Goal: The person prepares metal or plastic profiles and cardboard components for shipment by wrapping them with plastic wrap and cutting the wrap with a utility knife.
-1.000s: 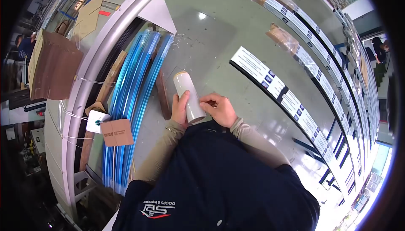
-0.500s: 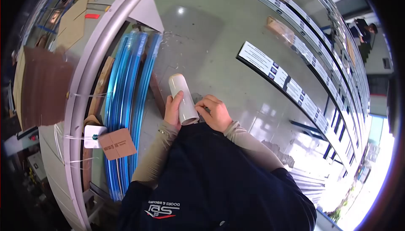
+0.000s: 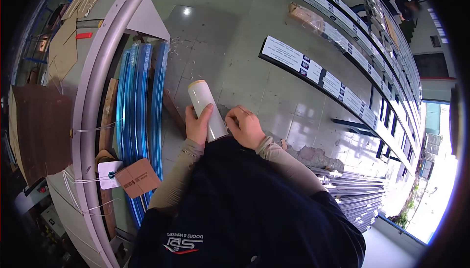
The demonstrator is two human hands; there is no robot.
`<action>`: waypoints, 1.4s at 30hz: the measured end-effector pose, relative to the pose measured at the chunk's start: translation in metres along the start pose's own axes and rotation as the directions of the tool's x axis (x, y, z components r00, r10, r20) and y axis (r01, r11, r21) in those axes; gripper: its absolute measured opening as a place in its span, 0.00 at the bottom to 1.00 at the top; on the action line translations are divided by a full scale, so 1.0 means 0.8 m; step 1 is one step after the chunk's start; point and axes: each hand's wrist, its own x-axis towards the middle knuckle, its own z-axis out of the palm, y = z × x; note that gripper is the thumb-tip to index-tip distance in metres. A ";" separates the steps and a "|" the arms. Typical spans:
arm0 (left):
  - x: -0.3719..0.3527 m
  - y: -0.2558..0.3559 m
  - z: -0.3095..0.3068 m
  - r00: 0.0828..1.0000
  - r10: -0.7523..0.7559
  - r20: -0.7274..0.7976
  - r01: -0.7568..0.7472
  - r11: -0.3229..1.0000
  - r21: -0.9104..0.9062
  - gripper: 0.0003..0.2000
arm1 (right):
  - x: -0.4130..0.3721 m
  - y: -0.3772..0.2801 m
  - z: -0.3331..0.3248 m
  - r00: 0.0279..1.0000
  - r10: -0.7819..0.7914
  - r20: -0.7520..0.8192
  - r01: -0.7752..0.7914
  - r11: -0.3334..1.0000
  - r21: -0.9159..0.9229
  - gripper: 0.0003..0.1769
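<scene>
A glossy white roll of plastic film [image 3: 202, 102], with a tan core edge showing at its far end, is held tilted in front of my body. My left hand [image 3: 197, 125] is closed around its left side, thumb lying along the surface. Close to the roll's lower right side, my right hand [image 3: 246, 127] is closed with its fingers curled and pinched together. Whatever those fingertips hold, if anything, is hidden or too thin to make out.
Blue-wrapped long profiles [image 3: 139, 87] lie at the left beside a grey rounded rail [image 3: 90, 72]. A cardboard piece [image 3: 138, 178] rests on them. Labelled long bars [image 3: 318, 79] extend along the right, with stacked profiles [image 3: 352, 194] below. Another person [image 3: 404, 8] is at the far upper right.
The view has shifted, so the bars and blue profiles appear further left. Both hands stay at the roll, the right one still pinched beside it.
</scene>
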 end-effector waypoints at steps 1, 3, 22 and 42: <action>0.001 -0.001 -0.006 1.000 0.013 -0.003 -0.013 1.000 0.017 0.30 | 0.001 0.006 0.004 0.996 0.043 -0.075 -0.043 0.999 0.012 0.09; 0.000 -0.001 -0.014 1.000 -0.003 -0.006 0.002 0.999 -0.052 0.30 | 0.010 0.014 0.009 0.967 0.125 -0.221 -0.117 0.992 0.045 0.08; -0.015 0.018 -0.036 0.999 -0.002 0.046 0.003 1.000 -0.021 0.30 | -0.003 -0.010 0.042 0.949 0.295 -0.107 -0.265 0.935 0.235 0.13; -0.040 0.023 -0.058 0.985 0.094 0.147 -0.105 0.992 0.066 0.30 | 0.032 0.005 0.064 0.855 0.435 -0.281 -0.295 0.855 0.425 0.13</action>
